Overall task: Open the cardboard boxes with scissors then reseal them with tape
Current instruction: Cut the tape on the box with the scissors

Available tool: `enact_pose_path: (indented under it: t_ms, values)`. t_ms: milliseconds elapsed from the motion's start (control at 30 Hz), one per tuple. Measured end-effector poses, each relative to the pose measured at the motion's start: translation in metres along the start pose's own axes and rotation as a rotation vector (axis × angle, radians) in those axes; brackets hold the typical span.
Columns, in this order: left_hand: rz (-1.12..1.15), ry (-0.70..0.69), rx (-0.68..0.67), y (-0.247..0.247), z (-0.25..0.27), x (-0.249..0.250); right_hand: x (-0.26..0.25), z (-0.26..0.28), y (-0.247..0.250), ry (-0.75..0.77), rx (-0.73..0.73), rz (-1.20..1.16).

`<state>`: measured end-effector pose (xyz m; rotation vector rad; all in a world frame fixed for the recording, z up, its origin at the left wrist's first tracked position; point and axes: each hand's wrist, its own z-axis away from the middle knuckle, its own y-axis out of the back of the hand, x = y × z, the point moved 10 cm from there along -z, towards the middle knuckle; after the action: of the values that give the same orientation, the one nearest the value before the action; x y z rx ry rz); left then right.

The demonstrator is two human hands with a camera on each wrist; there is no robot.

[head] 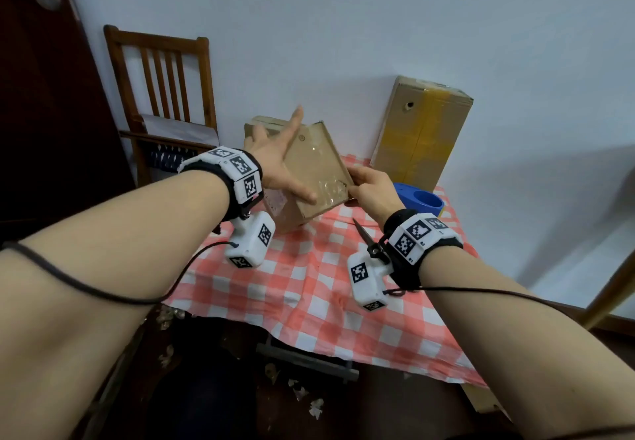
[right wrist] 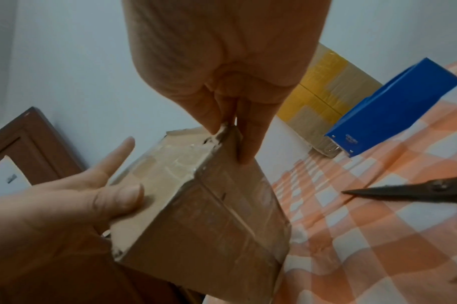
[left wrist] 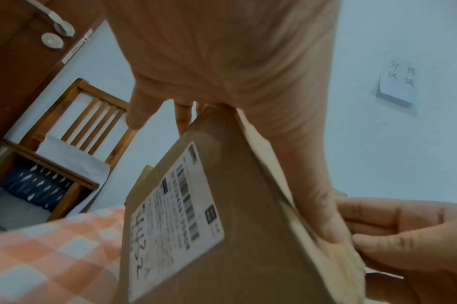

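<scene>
A small cardboard box (head: pixel 318 161) stands tilted on one edge on the checked tablecloth (head: pixel 309 285). Clear tape covers its upper face, and a white shipping label (left wrist: pixel 175 216) sits on its left side. My left hand (head: pixel 278 161) lies flat on the upper face with fingers straight and spread, the thumb pressing near the front edge. My right hand (head: pixel 369 185) pinches the box's right corner (right wrist: pixel 226 131) between thumb and fingers. Black scissors (head: pixel 364 235) lie closed on the cloth just under my right wrist, held by no hand.
A blue tape dispenser (head: pixel 422 201) stands behind my right hand. A tall box with yellow tape (head: pixel 422 130) leans on the wall. Another cardboard box (head: pixel 257 123) sits behind the small one. A wooden chair (head: pixel 161 89) is at the left, and the table's front edge is near me.
</scene>
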<state>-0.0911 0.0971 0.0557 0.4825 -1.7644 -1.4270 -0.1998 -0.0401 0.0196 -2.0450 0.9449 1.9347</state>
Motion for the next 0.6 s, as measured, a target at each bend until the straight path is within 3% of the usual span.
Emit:
enact_pose_path:
  t_ms: [167, 267, 400, 600]
  values:
    - [-0.13, 0.003, 0.011, 0.026, 0.003, 0.009, 0.001, 0.004, -0.002, -0.01, -0.031, -0.006]
    - [-0.189, -0.023, 0.008, 0.025, 0.003, 0.02, -0.006, 0.008, -0.005, 0.066, -0.055, 0.033]
    - [-0.285, -0.151, -0.118, 0.01, 0.0, 0.035, -0.011, 0.007, -0.002, 0.166, -0.019, 0.216]
    - [-0.303, -0.211, -0.132, 0.005, -0.006, 0.044, -0.025, 0.007, 0.001, 0.332, 0.003, 0.682]
